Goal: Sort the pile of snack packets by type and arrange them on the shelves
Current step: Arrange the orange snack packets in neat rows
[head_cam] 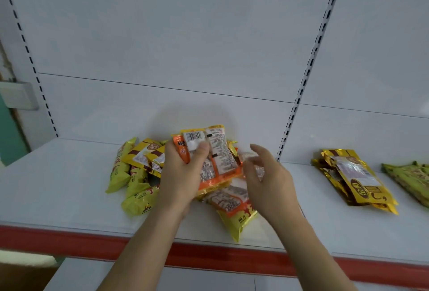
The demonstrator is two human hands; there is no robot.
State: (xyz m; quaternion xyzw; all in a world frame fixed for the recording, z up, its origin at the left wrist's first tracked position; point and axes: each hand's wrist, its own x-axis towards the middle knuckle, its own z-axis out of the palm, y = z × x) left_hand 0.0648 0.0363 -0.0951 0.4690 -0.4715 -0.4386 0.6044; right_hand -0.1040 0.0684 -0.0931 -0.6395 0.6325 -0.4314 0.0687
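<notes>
Holding an orange packet [209, 158] back-side up, barcode toward the camera: left hand [181, 174] wrapped round its left edge, thumb pressed across the printed panel, fingers behind. Possibly more than one orange packet is stacked in that grip; the edges blur together and I can't count them.

Right hand [267, 181] hangs just right of the held packet, fingers loosely spread and holding nothing. Motion blur at the fingertips, so contact with the packet's right edge can't be confirmed.

Under and around the grip, the unsorted pile [148, 174] lies on the white shelf [58, 193]: yellow-green packets fanned out left of the left hand, gold-and-brown ones just above them, another orange-and-yellow packet [234, 207] directly below the held one, its corner near the shelf's red front strip [69, 237].

Well off to the right of both hands: a gold stack [357, 179] already laid down, and beyond it a green stack [415, 179], cut off by the frame.

Judgement: sorting is under way, two types started, most of the pile left.

Risks from here:
- Glossy film, one-sided hold: the packet could slide out or twist if lifted fast.
- The low packet near the front lip could be nudged off the shelf by a wrist or forearm reaching in.
- Only the back face shows, so misreading its type and adding it to the wrong stack seems possible.
</notes>
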